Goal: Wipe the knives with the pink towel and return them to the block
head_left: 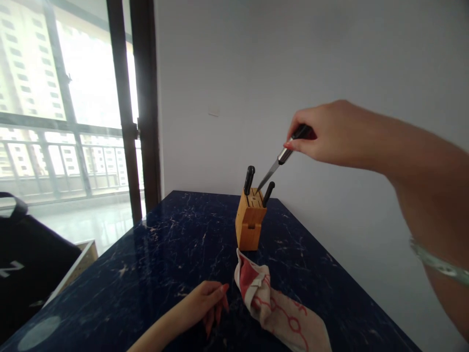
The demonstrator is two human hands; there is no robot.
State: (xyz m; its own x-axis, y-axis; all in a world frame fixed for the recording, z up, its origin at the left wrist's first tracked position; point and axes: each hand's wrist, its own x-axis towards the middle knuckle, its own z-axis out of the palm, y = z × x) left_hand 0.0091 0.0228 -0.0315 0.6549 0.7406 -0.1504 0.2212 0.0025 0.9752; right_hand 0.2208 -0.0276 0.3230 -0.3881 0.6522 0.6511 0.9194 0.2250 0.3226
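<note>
My right hand pinches the black-and-silver handle of a knife. Its narrow blade slants down to the left, with the tip at the top of a wooden knife block; whether the tip is inside a slot I cannot tell. Two other black-handled knives stand in the block, one at the left and one at the right. Low over the dark table, my left hand is empty, its fingers loosely bent and apart. To its right lies a crumpled white and red cloth, in front of the block.
The dark blue, marble-patterned table meets a pale wall at the back and right. A black bag is beside the table's left edge. Beyond it are a dark door frame and a bright balcony.
</note>
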